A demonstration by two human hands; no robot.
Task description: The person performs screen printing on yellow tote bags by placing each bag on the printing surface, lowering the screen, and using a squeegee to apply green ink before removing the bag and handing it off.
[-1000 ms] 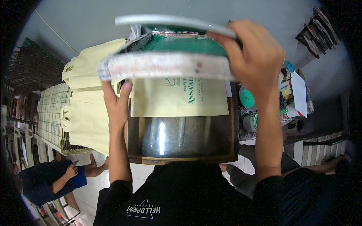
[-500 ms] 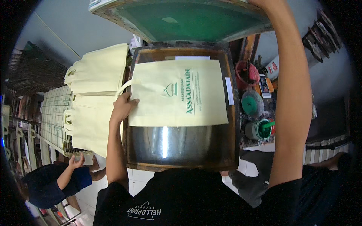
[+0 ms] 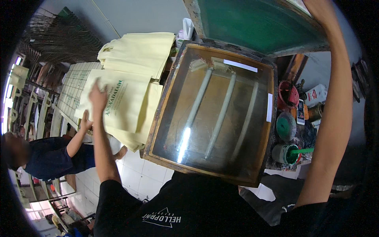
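A cream cloth bag (image 3: 128,112) with green print lies over the stacked bags at the left. My left hand (image 3: 98,96) is over its printed face, its fingers smeared by motion, so its grip cannot be made out. A co-worker's hand (image 3: 85,121) is at the bag's lower edge, just below my wrist. At the upper right my right hand (image 3: 319,12) is closed on the edge of a raised screen printing frame (image 3: 260,27) with green mesh. In front of me, the glass-topped, wood-edged printing table (image 3: 213,114) shows pale tubes beneath its glass.
Stacked cream bags (image 3: 138,51) sit left of the table, beside a wire rack (image 3: 75,85). To the right stand a green ink pot (image 3: 286,154) with a green-handled tool, a red tub (image 3: 288,94) and a phone (image 3: 301,111). The co-worker (image 3: 59,154) stands at the left.
The printed bag has moved off the glass and left onto the stacked bags with my left hand. The co-worker's hand is now at the bag. The view has turned, and the screen stays raised.
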